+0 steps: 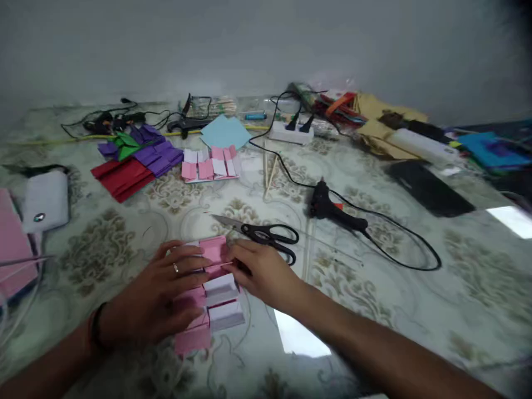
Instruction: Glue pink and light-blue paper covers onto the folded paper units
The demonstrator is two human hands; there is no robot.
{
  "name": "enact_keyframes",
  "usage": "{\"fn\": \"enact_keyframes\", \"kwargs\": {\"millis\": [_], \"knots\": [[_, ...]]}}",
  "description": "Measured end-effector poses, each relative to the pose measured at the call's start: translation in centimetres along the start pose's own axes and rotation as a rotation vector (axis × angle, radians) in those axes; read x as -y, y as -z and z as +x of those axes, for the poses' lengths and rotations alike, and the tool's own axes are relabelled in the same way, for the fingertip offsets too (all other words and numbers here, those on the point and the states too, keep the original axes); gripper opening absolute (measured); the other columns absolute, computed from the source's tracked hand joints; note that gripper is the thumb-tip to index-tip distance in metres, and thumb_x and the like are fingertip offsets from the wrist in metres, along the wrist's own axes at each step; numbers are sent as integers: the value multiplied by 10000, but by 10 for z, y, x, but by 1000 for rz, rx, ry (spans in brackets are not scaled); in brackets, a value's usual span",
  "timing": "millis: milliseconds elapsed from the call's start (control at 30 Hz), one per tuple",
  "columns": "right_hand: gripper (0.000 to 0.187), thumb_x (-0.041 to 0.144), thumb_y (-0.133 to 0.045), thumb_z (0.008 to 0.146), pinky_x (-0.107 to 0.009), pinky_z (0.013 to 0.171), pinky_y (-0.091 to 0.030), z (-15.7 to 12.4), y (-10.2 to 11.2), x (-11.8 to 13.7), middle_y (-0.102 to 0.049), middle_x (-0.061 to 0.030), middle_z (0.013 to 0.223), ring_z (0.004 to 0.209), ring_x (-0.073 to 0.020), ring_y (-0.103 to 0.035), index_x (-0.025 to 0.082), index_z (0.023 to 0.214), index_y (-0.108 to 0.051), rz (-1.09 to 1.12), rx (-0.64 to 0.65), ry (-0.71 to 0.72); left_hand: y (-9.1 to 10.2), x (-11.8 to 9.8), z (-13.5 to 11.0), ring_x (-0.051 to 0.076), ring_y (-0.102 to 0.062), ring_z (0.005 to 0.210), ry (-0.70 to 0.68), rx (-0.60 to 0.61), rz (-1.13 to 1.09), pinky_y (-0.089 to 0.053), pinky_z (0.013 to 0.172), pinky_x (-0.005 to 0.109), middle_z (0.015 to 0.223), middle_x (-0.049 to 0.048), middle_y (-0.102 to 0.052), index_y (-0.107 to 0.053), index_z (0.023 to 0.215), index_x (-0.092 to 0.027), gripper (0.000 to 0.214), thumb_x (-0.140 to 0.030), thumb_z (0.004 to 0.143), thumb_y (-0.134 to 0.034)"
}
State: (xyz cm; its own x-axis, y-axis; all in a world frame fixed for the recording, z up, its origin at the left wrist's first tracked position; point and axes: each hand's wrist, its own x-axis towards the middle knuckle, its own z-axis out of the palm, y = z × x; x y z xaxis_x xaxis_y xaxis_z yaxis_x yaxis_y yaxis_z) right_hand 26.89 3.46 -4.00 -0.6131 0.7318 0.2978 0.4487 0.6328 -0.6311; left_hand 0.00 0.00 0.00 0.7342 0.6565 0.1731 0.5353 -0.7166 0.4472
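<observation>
Fingers (pixel 189 266) of the left hand (pixel 145 296) lay spread, slightly apart, over the left side of a folded pink-and-white paper piece (pixel 226 316) on the near tabletop (pixel 374 338), left of centre. The right hand (pixel 264 271) had its thumb and forefinger pinched on a pink flap at the right edge. Just beyond lay black-handled scissors (pixel 254 230), with a black glue gun (pixel 341 213) farther right. Farther still sat a second pink-and-white piece (pixel 214 169), red folded paper (pixel 124 178) to its left, then light-blue sheets (pixel 224 134) and a white power strip (pixel 286 134).

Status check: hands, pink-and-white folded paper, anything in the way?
Left hand spread over folded paper. Right hand, fingers at paper's right side. Some flaps raised. Scissors close beyond right hand.
</observation>
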Motion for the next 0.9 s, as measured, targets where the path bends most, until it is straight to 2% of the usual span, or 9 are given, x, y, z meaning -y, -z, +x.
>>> {"fn": "enact_keyframes", "kwargs": {"millis": [167,267,400,567,900], "knots": [[19,164,-695,1002,-261,710,-482,0,3,2,-690,-44,905,809,-182,-660,166,986,-686,67,27,10,2,-1,2,281,-579,1395,4,31,33,-276,1242,489,1431,14,-726,-702,1305,-303,338,-272,970,-672],[45,183,-689,1013,-260,712,-485,0,4,2,-685,-41,886,794,-178,-657,169,972,-698,99,17,8,1,-2,2,278,-586,1388,-5,13,56,-275,1253,486,1393,18,-746,-732,1228,-281,275,-247,958,-685],[54,160,-711,996,-248,703,-481,0,6,2,-684,-30,870,777,-165,-653,177,946,-695,145,-2,-4,0,-3,3,273,-608,1355,-29,-19,73,-300,1242,484,1351,39,-761,-730,1221,-260,273,-224,954,-686],[67,107,-714,973,-249,709,-482,0,8,2,-685,-31,873,785,-167,-660,168,952,-695,131,16,-12,1,-2,5,277,-613,1349,-26,3,49,-315,1225,490,1349,40,-758,-743,1088,-248,133,-248,959,-708],[62,115,-693,981,-263,729,-501,-1,6,2,-700,-44,902,817,-181,-677,174,968,-707,93,30,-27,0,1,3,257,-651,1258,-84,-102,71,-384,1186,481,1260,39,-792,-725,1184,-241,227,-223,962,-680]]}}
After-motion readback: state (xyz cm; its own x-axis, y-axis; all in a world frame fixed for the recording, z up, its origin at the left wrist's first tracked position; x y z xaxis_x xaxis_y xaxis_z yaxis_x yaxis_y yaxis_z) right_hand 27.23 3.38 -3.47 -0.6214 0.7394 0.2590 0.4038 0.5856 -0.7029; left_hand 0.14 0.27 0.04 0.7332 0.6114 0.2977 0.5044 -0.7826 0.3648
